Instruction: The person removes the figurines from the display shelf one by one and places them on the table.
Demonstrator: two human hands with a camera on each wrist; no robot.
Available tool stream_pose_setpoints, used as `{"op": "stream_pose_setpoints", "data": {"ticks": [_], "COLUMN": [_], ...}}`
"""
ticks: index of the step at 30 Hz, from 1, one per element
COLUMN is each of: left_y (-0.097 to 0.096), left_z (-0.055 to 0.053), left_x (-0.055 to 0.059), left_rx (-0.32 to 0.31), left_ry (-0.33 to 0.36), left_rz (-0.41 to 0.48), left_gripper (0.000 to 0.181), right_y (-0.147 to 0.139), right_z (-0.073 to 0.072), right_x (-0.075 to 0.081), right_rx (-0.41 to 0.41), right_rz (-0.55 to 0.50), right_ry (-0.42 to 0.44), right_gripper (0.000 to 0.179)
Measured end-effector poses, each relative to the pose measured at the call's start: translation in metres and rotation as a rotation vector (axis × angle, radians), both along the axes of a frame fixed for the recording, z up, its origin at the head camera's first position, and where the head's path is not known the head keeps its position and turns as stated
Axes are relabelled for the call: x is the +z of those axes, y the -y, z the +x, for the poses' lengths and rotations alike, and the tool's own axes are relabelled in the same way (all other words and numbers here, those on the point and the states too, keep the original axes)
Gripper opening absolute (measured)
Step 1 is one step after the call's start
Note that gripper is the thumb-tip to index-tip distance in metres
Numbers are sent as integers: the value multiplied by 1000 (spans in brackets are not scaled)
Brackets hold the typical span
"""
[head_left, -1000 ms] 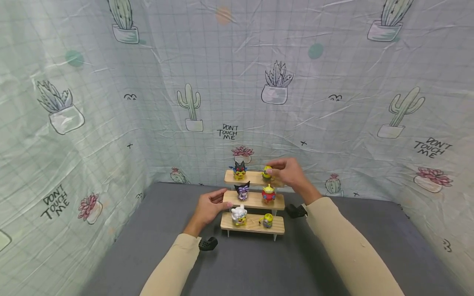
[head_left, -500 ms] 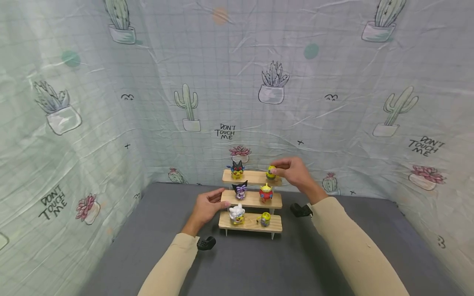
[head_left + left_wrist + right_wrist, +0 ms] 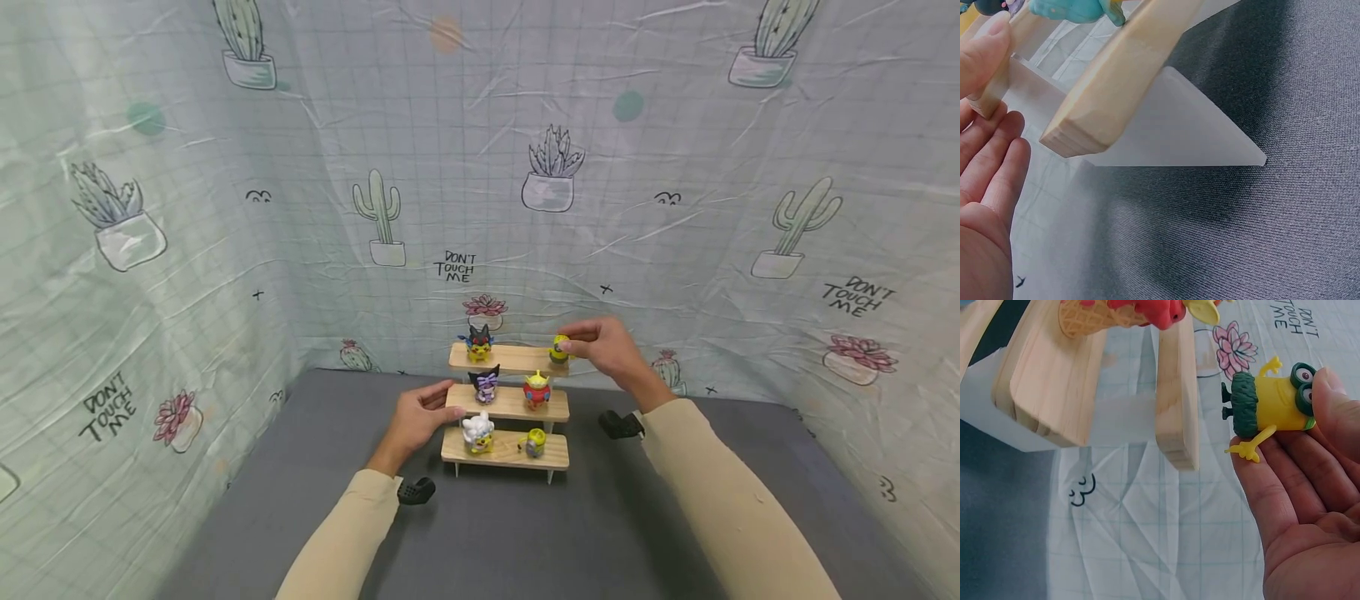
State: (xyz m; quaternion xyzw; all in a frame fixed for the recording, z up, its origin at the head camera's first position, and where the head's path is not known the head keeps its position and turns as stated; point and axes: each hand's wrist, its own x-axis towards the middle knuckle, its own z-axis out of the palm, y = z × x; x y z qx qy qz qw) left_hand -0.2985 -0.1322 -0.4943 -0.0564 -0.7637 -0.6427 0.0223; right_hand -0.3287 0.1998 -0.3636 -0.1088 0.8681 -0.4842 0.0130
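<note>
A three-step wooden display stand [image 3: 506, 402] carries small toy figures. My left hand [image 3: 416, 414] grips the left end of its middle shelf, thumb above and fingers underneath, as the left wrist view also shows. At the top shelf's right end, my right hand [image 3: 607, 346] pinches a yellow Minion figurine [image 3: 1275, 403] by its goggled head. The right wrist view shows its green skirt and small feet apart from the shelf end [image 3: 1177, 425]. A dark-eared yellow figure [image 3: 480, 345] occupies the top shelf's left side.
The middle shelf bears a black-and-purple figure [image 3: 486, 388] and a red figure [image 3: 537, 390]. On the bottom shelf are a white-topped figure [image 3: 478, 433] and another yellow Minion [image 3: 535, 443]. Dark cloth [image 3: 480, 542] covers the table; a cactus-print curtain [image 3: 465, 167] hangs behind.
My right hand has shifted the Minion figurine rightward along the top shelf to its end. My left hand keeps its grip on the middle shelf. The head view has turned slightly.
</note>
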Motion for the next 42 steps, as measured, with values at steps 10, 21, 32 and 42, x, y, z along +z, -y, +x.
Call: {"op": "stream_pose_setpoints", "data": {"ticks": [10,21,32,42], "left_y": [0,-2,-3,-4], "left_z": [-1,-1,-1,0], "left_x": [-1,0,-1,0], "left_rx": [4,18,20,24], "left_ry": [2,-2,0,-1], "left_rz": [-12,-26,-24,-28], "left_gripper": [65,64,63,62], "right_y": [-16,-30,-39,-49], "right_z": [3,5,6,9], "right_x": [-3,-3,-8,-10], "right_rx": [27,22,14,5], "right_rz": [16,21,29,45], "right_ry": [1,13,-3,19], "right_gripper": [37,40,38,40]}}
